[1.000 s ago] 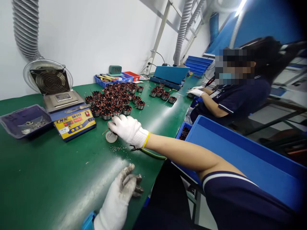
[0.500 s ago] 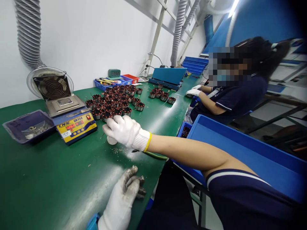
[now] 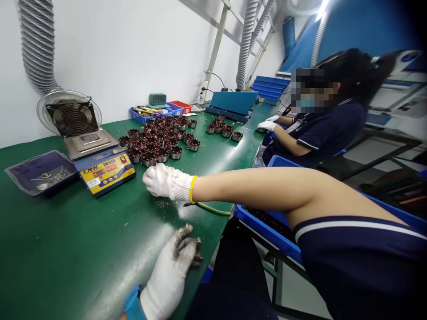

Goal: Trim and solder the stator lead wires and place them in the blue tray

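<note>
The yellow front panel of the solder pot (image 3: 107,171) on the worktop (image 3: 66,249) carries a dark brand word at its upper left that looks like "CNW", though the letters are too small to be sure. Beside it, red digits glow on two small displays; the right one seems to read "426", the left one is too blurred to make out. The small green clock (image 3: 157,98) by the wall shows dark digits, roughly "3:53". Nothing else is legible.

White wall (image 3: 133,53); green bench (image 3: 66,249); ribbed duct (image 3: 36,44); blue panel (image 3: 360,26); bright ceiling light (image 3: 323,10).
</note>
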### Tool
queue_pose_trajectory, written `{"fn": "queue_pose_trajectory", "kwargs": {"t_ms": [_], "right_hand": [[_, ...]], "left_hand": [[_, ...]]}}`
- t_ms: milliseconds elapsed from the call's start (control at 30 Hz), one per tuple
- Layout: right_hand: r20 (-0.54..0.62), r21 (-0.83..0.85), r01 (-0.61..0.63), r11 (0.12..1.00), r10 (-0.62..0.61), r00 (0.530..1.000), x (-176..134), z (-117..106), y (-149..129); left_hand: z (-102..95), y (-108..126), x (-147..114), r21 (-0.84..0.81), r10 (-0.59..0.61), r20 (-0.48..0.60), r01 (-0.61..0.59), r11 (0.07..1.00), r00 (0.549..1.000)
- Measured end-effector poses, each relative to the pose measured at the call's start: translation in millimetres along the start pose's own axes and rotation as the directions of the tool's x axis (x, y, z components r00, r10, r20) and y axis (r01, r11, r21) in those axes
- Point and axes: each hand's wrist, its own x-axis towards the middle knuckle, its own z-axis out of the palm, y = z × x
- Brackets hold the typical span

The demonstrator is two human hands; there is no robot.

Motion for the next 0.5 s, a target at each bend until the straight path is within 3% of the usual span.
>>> {"fn": "queue_pose_trajectory", "kwargs": {"t_ms": [233,367,500], "right_hand": [[0.099,0.009,-0.026,1.0,0.025,0.995,0,-13,4],[-0.042,-0.08,-0.132,0.988,0.129,0.991,20,-35,31],[-0.132,-0.044,-0.332,0.942,0.324,0.937,76,-55,71]], "left_hand": [[0.7,-1,0,0.016,-0.008,0.021,0.008,1.0,1.0],[-0.1,-2,2,-0.016,-0.018,0.034,0.019,1.0,0.999],[0.8,-1,4,-0.062,-0.049,0.041,0.052,0.997,0.998]]}}
